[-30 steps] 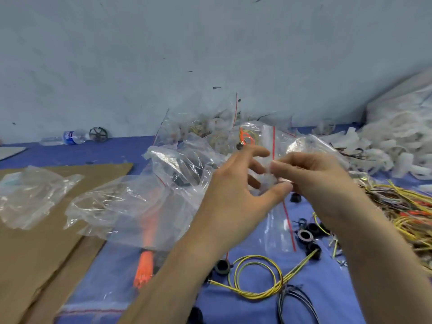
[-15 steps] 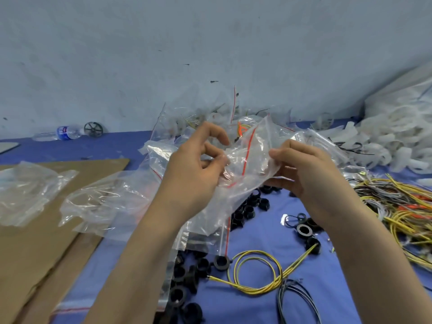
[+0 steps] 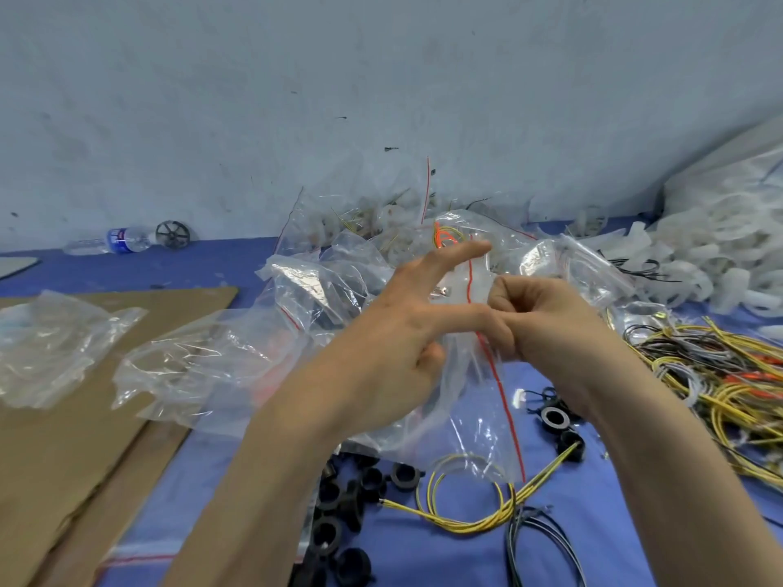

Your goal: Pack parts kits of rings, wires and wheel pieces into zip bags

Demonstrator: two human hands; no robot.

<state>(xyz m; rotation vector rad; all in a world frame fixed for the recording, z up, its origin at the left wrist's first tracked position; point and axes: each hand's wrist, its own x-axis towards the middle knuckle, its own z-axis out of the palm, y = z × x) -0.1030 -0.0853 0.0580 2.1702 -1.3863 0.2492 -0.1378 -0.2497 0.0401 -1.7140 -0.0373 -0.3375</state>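
Centrally, both hands meet at chest height over the blue table [image 3: 601, 540], working a clear zip bag [image 3: 474, 400] with a red seal line. Left hand [image 3: 398, 345]: thumb and forefinger spread, the thumb reaching across to touch the right hand; its lower fingers are curled under, and whether they clasp the film cannot be made out. Right hand [image 3: 538, 319]: closed in a fist, pinching the bag's edge; its fingertips are hidden. Bag contents are unreadable through the glare. Below, black rings [image 3: 339, 502] lie scattered, partly cut off by the left forearm; a yellow wire coil [image 3: 462, 519] sits beside them. Further wires [image 3: 720, 374] run off the right edge. White wheel pieces [image 3: 699, 256] blur together at rear right.
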